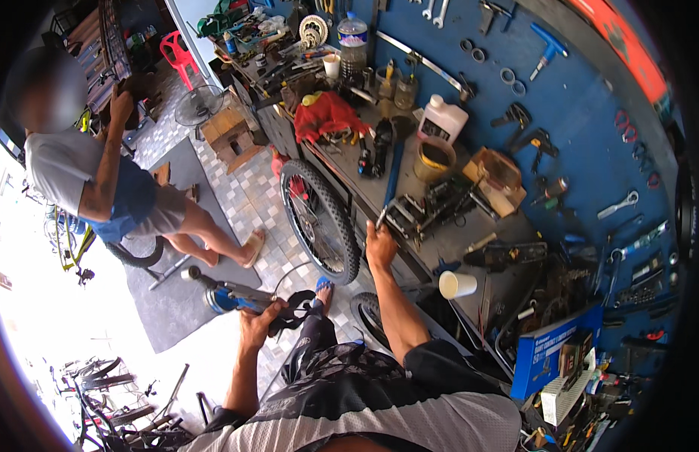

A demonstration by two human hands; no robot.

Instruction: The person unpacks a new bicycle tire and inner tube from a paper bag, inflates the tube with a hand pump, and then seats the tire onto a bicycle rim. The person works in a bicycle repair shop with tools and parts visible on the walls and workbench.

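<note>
The blue-and-grey tubular part [233, 297] is left of the wheel [319, 220], on the wearer's side. The left hand [257, 322] grasps its near end. The right hand [380, 247], just right of the wheel, grips a slim metallic piece [382, 218]. Workbench [443, 245]: right of the wheel. Red cloth [328, 118]: beyond the wheel, on the workbench.

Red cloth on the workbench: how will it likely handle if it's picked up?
The red cloth will probably be floppy, since it lies crumpled in loose folds. It is likely light for its size, as it looks like plain fabric. The yellow-green item at its far edge might shift with it.
</note>
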